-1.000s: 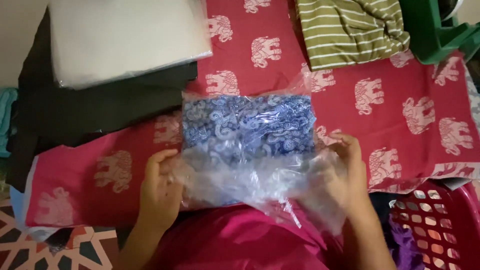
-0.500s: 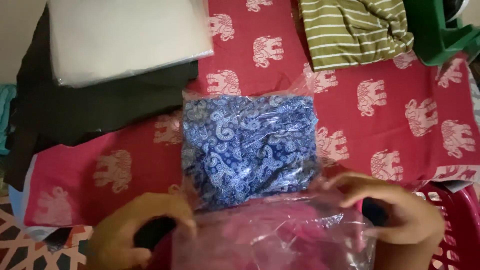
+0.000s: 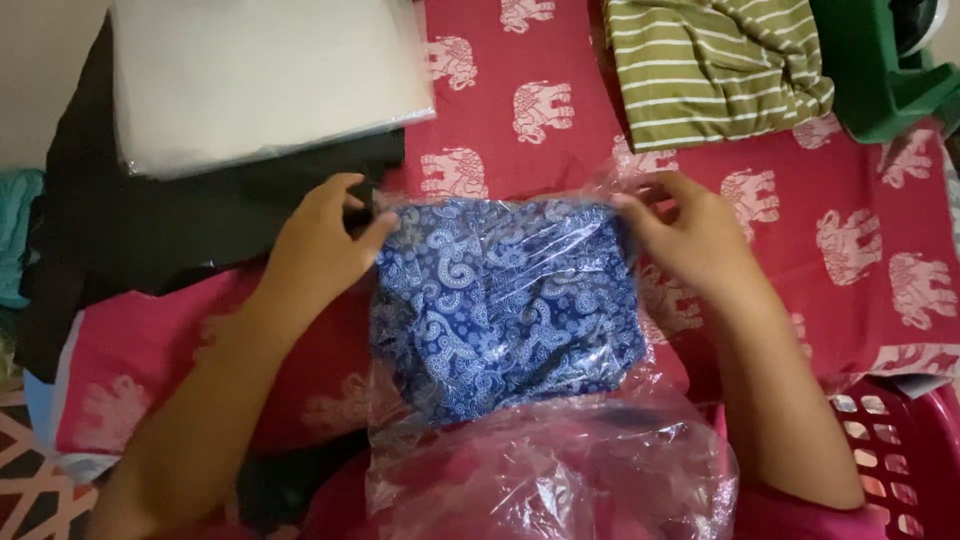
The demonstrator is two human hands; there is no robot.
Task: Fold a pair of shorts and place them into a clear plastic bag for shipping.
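While the blue cloth (image 3: 505, 300) is lying inside the clear bag (image 3: 540, 440) on the red sheet (image 3: 800, 200), the left hand (image 3: 320, 245) and right hand (image 3: 690, 235) are pinching the bag's far corners (cloth between them).

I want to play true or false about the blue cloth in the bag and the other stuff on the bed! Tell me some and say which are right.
1. The blue patterned cloth sits inside a clear plastic bag. True.
2. Only one hand touches the bag. False: the left hand and the right hand both hold its far corners.
3. The red spread has white elephants on it. True.
4. The striped garment is blue and white. False: it is green with pale stripes.
5. A white flat package lies on dark cloth at the far left. True.
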